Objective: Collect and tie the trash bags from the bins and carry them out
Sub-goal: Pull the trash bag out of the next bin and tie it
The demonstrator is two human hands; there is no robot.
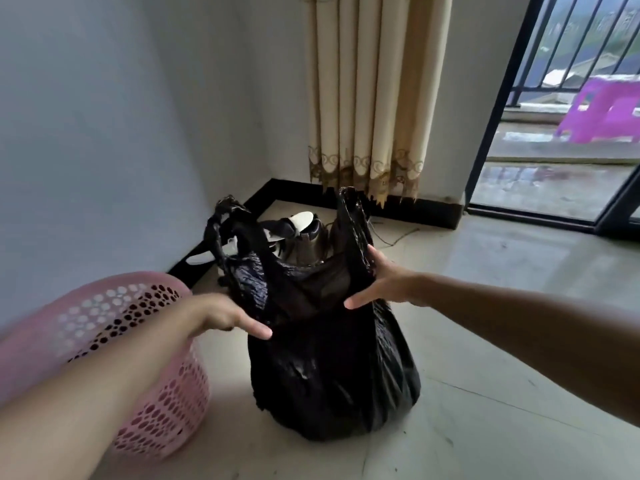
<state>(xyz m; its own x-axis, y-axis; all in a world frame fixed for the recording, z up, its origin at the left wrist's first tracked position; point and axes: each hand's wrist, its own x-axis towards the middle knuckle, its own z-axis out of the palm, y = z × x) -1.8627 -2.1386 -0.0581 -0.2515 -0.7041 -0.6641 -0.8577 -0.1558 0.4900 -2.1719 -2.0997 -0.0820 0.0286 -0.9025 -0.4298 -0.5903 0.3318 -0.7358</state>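
Arms outstretched, hands apart — left hand [227,315], right hand [382,282] — straight fingers [259,330] touching trash bag [329,375] sides

Black trash bag [332,375] stood on the floor [502,393], mouth open, both handles sticking up. Left grip [232,315] and right grip [381,282] touched its upper edge, fingers straight. Pink perforated bin [162,393] just left of bag. Curtain [370,98] behind.

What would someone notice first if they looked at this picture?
The big black trash bag standing on the floor in the middle, its top not yet tied, with the left hand and right hand touching its sides. Then the bright colours: a pink basket at the lower left and a purple stool out on the balcony, upper right.
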